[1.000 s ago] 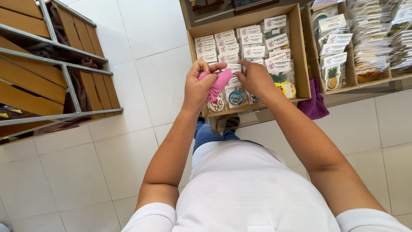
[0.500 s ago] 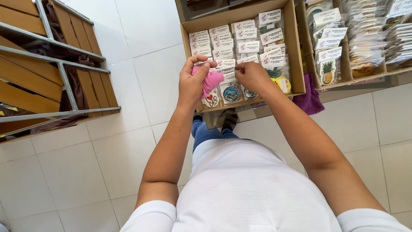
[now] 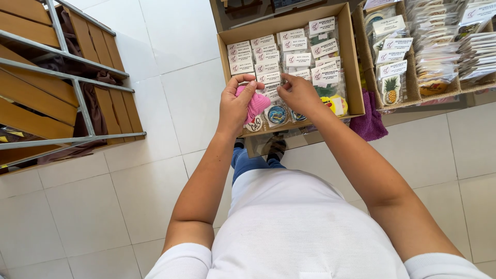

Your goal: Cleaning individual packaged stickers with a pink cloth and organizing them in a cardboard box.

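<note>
My left hand [image 3: 235,106] is closed around a pink cloth [image 3: 255,106] held over the front of a cardboard box [image 3: 350,62]. The box is filled with rows of small clear packets with white header cards [image 3: 297,59]. My right hand [image 3: 299,94] reaches into the box beside the cloth, its fingers bent on the packets near the middle row. Round badge-like items [image 3: 277,114] and a yellow one [image 3: 337,105] lie along the box's front edge.
A second box [image 3: 411,85] to the right holds more packets, one with a pineapple. A purple cloth [image 3: 368,124] hangs below the boxes. A wooden rack with metal rails [image 3: 77,103] stands at the left. The floor is white tile [image 3: 175,46].
Both hands have shifted slightly within the box; the pink cloth stays in my left hand and my right hand stays on the packets.
</note>
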